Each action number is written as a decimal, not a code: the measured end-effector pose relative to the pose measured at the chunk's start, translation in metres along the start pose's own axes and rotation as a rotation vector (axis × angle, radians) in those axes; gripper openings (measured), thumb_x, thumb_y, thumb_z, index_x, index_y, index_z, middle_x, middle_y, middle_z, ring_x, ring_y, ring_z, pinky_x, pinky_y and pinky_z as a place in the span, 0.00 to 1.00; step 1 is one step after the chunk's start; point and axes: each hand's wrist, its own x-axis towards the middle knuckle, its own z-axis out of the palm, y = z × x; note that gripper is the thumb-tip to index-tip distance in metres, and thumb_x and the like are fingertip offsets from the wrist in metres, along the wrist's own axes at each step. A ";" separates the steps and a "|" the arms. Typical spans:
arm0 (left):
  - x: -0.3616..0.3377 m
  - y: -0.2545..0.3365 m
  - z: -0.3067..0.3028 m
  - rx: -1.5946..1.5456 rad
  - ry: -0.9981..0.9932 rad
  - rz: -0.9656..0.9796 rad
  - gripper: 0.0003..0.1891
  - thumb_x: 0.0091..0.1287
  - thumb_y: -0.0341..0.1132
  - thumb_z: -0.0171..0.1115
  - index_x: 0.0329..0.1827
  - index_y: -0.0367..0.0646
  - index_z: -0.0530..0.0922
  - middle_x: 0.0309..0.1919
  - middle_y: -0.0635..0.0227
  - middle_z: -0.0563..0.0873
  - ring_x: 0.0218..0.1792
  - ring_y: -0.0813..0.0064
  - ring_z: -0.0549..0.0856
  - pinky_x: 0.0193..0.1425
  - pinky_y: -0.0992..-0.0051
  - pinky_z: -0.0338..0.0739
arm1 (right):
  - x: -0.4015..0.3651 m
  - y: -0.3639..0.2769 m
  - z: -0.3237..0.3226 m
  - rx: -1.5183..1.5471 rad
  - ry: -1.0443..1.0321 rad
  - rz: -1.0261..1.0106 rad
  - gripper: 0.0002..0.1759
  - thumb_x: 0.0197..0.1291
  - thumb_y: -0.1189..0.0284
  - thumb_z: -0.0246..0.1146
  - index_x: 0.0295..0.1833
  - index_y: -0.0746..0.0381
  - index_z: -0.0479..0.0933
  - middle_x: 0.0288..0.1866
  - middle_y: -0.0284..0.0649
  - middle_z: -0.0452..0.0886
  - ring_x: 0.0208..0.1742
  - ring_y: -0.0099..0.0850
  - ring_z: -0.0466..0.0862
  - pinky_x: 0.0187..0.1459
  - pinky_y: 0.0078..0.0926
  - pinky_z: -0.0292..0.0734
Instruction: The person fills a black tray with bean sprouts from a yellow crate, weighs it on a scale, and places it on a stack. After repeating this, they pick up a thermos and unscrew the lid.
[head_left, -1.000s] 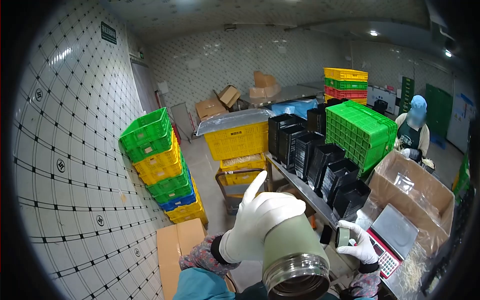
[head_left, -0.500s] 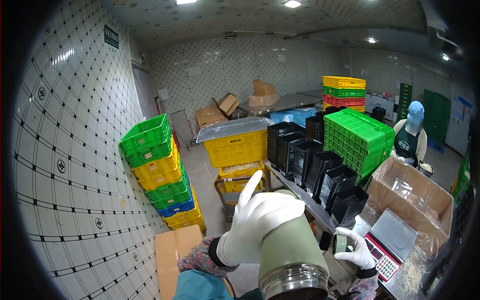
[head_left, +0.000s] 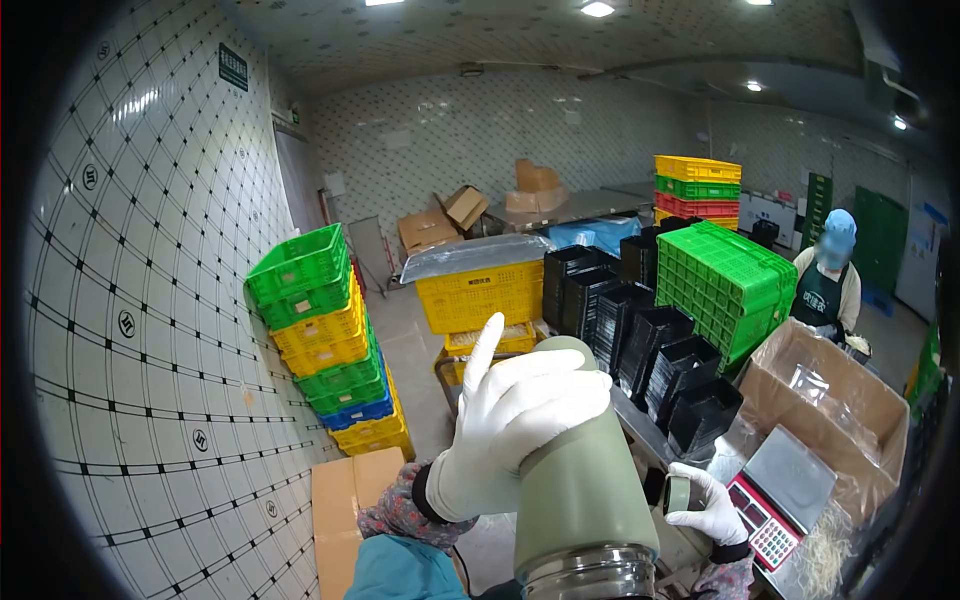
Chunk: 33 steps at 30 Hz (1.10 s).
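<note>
My left hand (head_left: 525,410), in a white glove, is wrapped round the body of a large sage-green thermos flask (head_left: 585,490), its index finger sticking up. The flask is tilted with its base away and its uncapped steel neck (head_left: 590,574) close to me at the bottom of the view. Lower right, my white-gloved right hand (head_left: 712,508) pinches the flask's small green cap (head_left: 677,494) between thumb and fingers. This hand is beside a red and grey digital scale (head_left: 765,515) on the bench.
Black plastic baskets (head_left: 650,350) stand in stacks along the bench beside a green crate (head_left: 720,285). A lined cardboard box (head_left: 830,385) is right, near a co-worker (head_left: 828,275). Stacked crates (head_left: 335,335) rise at left; a covered yellow crate (head_left: 475,290) stands ahead.
The flask has risen slightly, with my left hand still around it. My right hand keeps the cap in nearly the same place. The whole view has shifted a little.
</note>
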 end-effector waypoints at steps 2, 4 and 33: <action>0.002 -0.001 0.001 -0.032 0.068 0.022 0.23 0.59 0.45 0.71 0.58 0.53 0.80 0.55 0.73 0.86 0.59 0.65 0.81 0.78 0.38 0.50 | 0.001 0.002 0.000 -0.002 -0.001 -0.007 0.47 0.42 0.75 0.84 0.70 0.64 0.72 0.66 0.35 0.79 0.64 0.24 0.77 0.68 0.27 0.70; 0.004 0.002 -0.001 -0.047 0.081 0.008 0.23 0.60 0.45 0.70 0.59 0.53 0.79 0.55 0.72 0.86 0.60 0.64 0.81 0.78 0.39 0.49 | 0.003 0.003 0.001 -0.030 -0.016 -0.021 0.47 0.42 0.75 0.84 0.70 0.64 0.72 0.67 0.36 0.78 0.64 0.24 0.77 0.68 0.27 0.70; 0.023 0.004 0.011 -0.096 0.227 0.023 0.21 0.59 0.42 0.72 0.56 0.53 0.81 0.54 0.71 0.87 0.59 0.64 0.82 0.79 0.44 0.49 | 0.004 0.014 -0.006 0.012 -0.033 0.027 0.46 0.43 0.72 0.84 0.69 0.65 0.72 0.67 0.38 0.78 0.67 0.27 0.76 0.71 0.28 0.67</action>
